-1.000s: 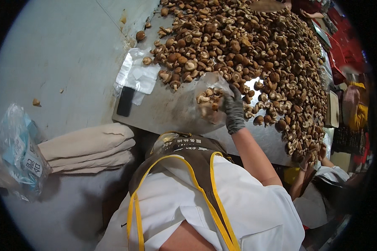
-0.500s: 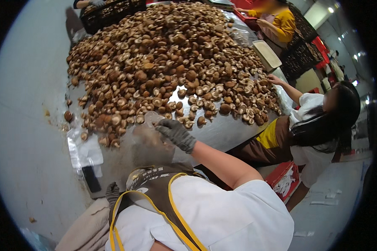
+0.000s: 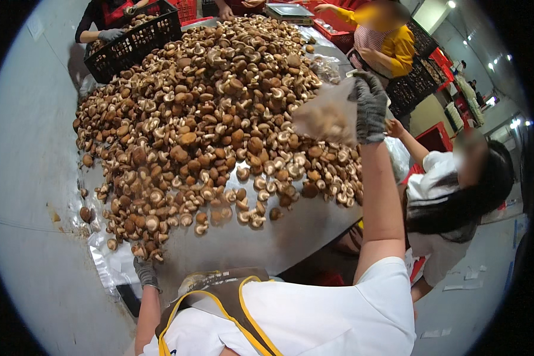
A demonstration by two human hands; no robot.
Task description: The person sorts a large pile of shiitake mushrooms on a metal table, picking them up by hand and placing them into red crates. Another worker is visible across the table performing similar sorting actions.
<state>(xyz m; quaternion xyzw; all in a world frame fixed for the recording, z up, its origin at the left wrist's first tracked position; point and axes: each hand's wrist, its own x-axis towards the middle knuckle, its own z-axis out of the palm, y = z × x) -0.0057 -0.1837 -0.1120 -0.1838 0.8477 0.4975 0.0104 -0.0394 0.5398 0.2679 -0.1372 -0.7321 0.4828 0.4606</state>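
My right hand (image 3: 371, 110), in a grey knit glove, is raised over the right side of the mushroom heap. Its fingers are closed on the edge of a clear plastic bag (image 3: 327, 116) with blurred brown mushrooms in it. Low on the left, my left hand (image 3: 146, 274), also gloved in grey, lies at the near edge of the heap. Its fingers stretch toward a few mushrooms (image 3: 141, 250) beside flat clear plastic bags (image 3: 110, 261). A large pile of brown mushrooms (image 3: 213, 113) covers much of the metal table (image 3: 243, 249).
A dark phone-like slab (image 3: 128, 298) lies by the plastic bags. At the far left a person's gloved hand (image 3: 110, 34) rests at a black crate (image 3: 133, 44) of mushrooms. A scale (image 3: 289, 10) stands at the back. Close on my right is a co-worker (image 3: 439, 178) in white.
My right hand has swung up and right from the near edge, carrying the bag. My left hand has moved forward from beside my apron to the heap's edge. The view has shifted.
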